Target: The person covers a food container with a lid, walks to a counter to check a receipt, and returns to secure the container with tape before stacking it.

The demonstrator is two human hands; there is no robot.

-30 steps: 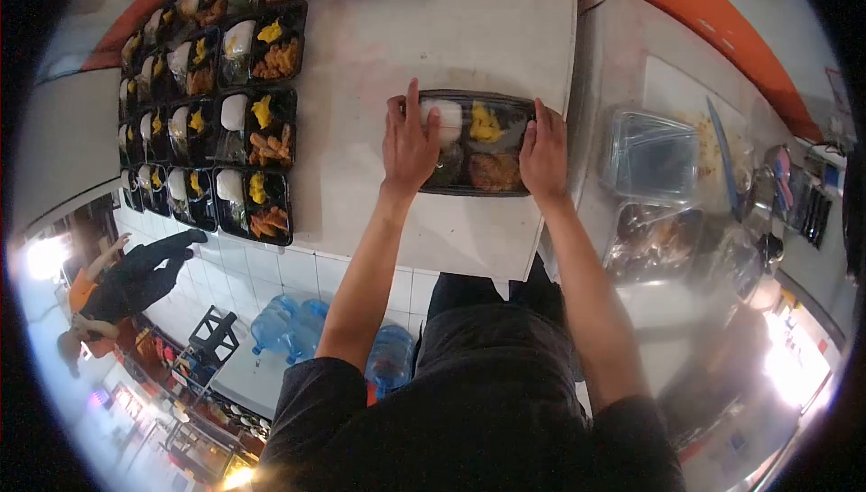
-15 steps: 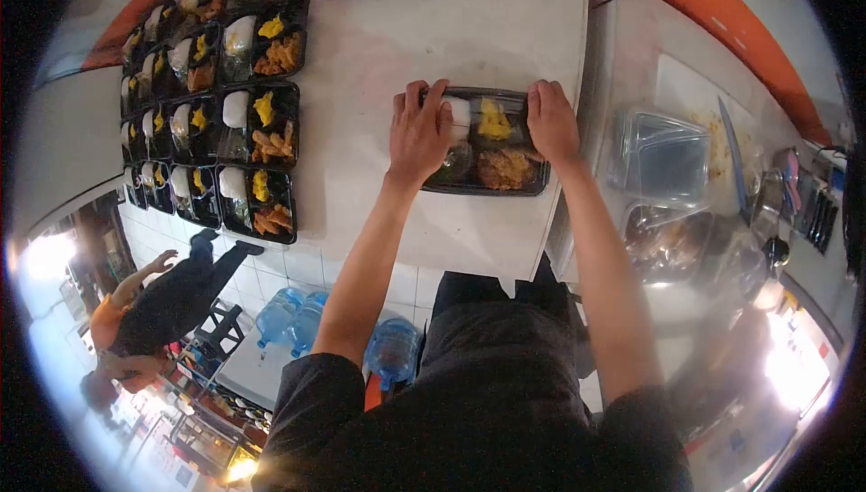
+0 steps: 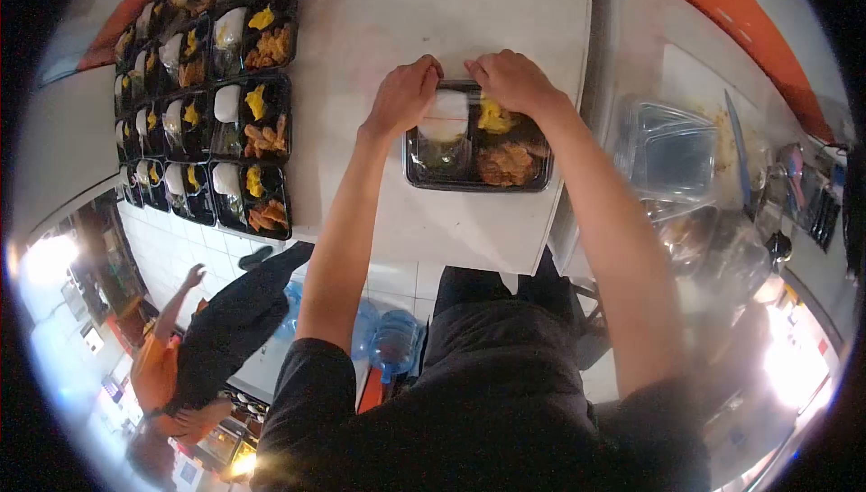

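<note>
A black compartment meal box (image 3: pixel 436 178) with a clear lid lies on the white table before me. Through its lid show white rice (image 3: pixel 446 113), greens in clear wrap (image 3: pixel 442 156), a yellow food (image 3: pixel 494 119) and a fried, breaded piece (image 3: pixel 507 165). My left hand (image 3: pixel 406 97) has its fingers curled over the box's far left corner. At the middle of the far edge, my right hand (image 3: pixel 516 86) grips the rim with bent fingers. That hand and wrist cover the far right corner. The fingertips are partly hidden.
Rows of filled meal boxes (image 3: pixel 253 118) stand at the left. On the right surface are stacked clear lids (image 3: pixel 672 154), a knife (image 3: pixel 738 145) and plastic bags (image 3: pixel 722 244). A person in orange (image 3: pixel 158 370) is at lower left, near blue water jugs (image 3: pixel 394 343).
My right hand has moved left from the box's far right corner to its far edge. My left hand has shifted slightly up toward the far corner. The other person has moved right.
</note>
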